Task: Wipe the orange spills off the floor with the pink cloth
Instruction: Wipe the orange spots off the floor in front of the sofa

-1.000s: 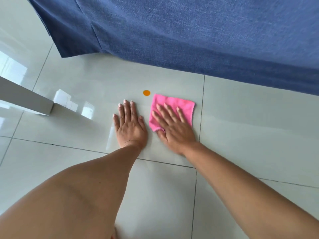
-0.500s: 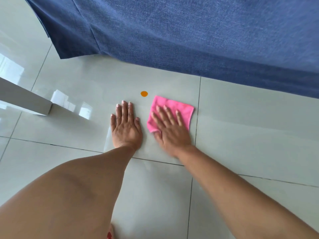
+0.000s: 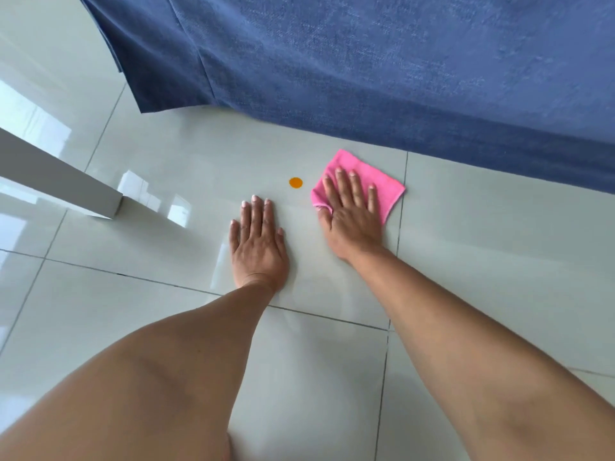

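Note:
One round orange spill (image 3: 295, 183) sits on the glossy pale floor tile (image 3: 186, 168). Just right of it lies the folded pink cloth (image 3: 386, 191), flat on the floor. My right hand (image 3: 349, 214) presses down on the cloth with fingers spread, thumb hooked under its near left edge. My left hand (image 3: 258, 241) lies flat on the bare tile with fingers apart, its fingertips a little below and left of the spill. The cloth's left corner is a short gap from the spill.
A blue fabric drape (image 3: 382, 71) hangs to the floor just beyond the cloth and spill. A white furniture leg (image 3: 66, 184) stands on the tile at the left. Grout lines cross the floor beside the cloth and below both wrists.
My right hand has slid the pink cloth away from me and a little to the right, closer to the blue drape. The left hand stays planted; the spill is unchanged.

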A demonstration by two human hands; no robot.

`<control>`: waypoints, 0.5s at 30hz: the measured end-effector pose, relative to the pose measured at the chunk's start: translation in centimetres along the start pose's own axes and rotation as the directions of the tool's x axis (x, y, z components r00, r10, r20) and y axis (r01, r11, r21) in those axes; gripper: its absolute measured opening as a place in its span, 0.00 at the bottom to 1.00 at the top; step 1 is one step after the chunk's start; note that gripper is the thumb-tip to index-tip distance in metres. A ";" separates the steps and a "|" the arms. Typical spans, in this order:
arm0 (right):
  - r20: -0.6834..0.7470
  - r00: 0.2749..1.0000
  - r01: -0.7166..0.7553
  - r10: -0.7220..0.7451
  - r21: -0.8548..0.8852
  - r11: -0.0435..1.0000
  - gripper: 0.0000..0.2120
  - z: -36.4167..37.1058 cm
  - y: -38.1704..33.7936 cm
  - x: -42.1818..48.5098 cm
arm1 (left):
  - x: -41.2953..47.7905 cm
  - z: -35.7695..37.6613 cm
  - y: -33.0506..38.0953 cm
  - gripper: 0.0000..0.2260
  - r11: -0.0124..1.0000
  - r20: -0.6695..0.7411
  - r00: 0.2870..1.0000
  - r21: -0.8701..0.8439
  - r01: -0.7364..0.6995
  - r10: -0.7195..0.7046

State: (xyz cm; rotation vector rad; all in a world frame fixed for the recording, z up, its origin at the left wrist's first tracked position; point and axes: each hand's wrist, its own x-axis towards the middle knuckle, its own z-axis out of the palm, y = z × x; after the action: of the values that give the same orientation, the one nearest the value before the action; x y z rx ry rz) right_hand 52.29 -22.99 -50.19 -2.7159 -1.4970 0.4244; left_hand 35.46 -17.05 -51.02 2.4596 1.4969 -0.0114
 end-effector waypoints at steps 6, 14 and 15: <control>0.061 0.929 0.369 -0.365 -0.078 0.926 0.29 1.4 2.9 -6.4 | 2.1 -1.5 -3.1 0.27 0.994 -0.023 0.994 0.045 0.104 -0.103; -0.039 0.983 -0.179 0.182 0.065 0.982 0.28 -1.2 4.5 2.4 | 2.8 -0.9 -4.1 0.27 0.986 -0.026 0.988 0.064 0.156 -0.154; -0.034 0.976 -0.210 0.214 0.091 0.974 0.27 -1.3 3.3 3.9 | 2.8 -0.9 -4.1 0.27 0.986 -0.029 0.988 0.059 0.156 -0.155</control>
State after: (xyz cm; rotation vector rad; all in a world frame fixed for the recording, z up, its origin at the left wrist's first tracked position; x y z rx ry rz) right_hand 57.30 -21.37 -50.24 -2.8057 -1.1539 0.4201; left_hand 33.07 -12.65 -51.39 2.3910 1.7202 -0.0577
